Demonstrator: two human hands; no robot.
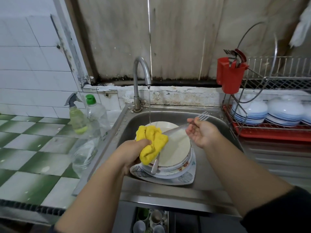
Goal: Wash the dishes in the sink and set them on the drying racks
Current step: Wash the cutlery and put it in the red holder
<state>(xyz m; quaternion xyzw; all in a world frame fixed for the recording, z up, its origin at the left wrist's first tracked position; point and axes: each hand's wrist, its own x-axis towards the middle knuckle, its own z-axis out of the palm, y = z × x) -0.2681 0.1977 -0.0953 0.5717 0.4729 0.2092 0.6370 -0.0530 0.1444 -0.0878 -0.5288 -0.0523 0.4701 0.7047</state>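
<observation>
A stack of plates (176,148) lies in the steel sink (210,174), a cream one on top, with a spoon (155,167) resting against its left rim. My left hand (133,148) grips a yellow cloth (151,142) over the left side of the stack. My right hand (202,132) holds a blurred metal fork (200,118) above the right of the plates, its tines pointing up and right. A thin stream of water falls from the faucet (139,78) onto the top plate.
A wire drying rack (269,125) on a red tray stands right of the sink with stacked blue-rimmed bowls (249,111) and a red cutlery holder (230,76). A spray bottle (75,115) and a green-capped bottle (96,111) stand on the tiled counter at left.
</observation>
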